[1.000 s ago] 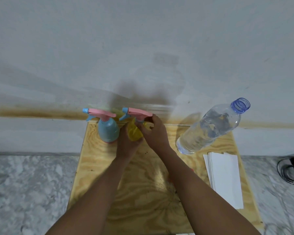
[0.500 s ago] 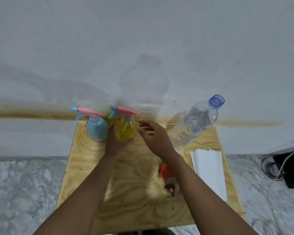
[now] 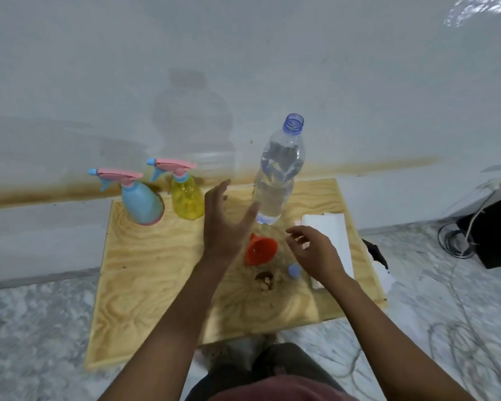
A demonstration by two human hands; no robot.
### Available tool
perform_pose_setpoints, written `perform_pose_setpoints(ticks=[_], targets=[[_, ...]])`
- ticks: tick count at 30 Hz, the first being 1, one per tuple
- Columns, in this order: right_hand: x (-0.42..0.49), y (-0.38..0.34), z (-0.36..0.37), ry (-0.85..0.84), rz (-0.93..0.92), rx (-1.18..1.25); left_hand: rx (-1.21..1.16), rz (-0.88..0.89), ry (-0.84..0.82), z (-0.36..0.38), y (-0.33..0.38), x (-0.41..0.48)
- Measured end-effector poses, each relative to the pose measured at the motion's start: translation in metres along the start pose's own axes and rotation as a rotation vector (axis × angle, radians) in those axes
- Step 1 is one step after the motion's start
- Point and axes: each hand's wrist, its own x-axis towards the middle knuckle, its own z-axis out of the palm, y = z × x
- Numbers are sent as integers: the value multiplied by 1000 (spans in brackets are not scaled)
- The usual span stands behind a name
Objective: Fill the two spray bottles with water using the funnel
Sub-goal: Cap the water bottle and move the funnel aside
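Left hand point(image 3: 226, 224) hovers open and empty, fingers spread, between the yellow spray bottle point(image 3: 187, 199) and the uncapped water bottle point(image 3: 278, 178); the right hand point(image 3: 315, 253), loosely curled and holding nothing, hangs just beside the funnel point(image 3: 261, 251) lying on the counter point(image 3: 145, 270). With trigger heads on both it and the blue spray bottle point(image 3: 142, 202), filling seems not yet begun: next, unscrew one head and seat the funnel in its neck.

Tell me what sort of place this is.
Probably a bare indoor room with a makeshift work spot: a low plywood table on a grey marbled floor, against a stained white wall, loose cables beside it.
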Motion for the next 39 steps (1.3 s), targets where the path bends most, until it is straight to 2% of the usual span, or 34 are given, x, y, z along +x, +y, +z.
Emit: perform_pose_setpoints(ticks=[5,9,14,20,24,30,33,37,39], targets=[[-10,52,9,-191,150,-120,-40,-4,-145,31,69,41],[-12,71,22,-310,171,-265,-36,-32,-136,51,85,56],[-8,75,33,-315,60,-375,12,-45,-64,63,81,61],[-1,76,39,-319,26,-378,10,-28,-36,63,81,62],[0,80,35,-305,2,-311,14,-30,-48,62,83,61],[17,68,0,-201,-82,-42,4,-60,-62,61,88,60],[33,46,-32,-158,-193,64,-5,-68,-59,61,88,60],[52,2,-75,22,-327,187,-21,-71,-54,62,86,60],[61,-29,-100,57,-356,261,-32,-66,-53,62,85,60]])
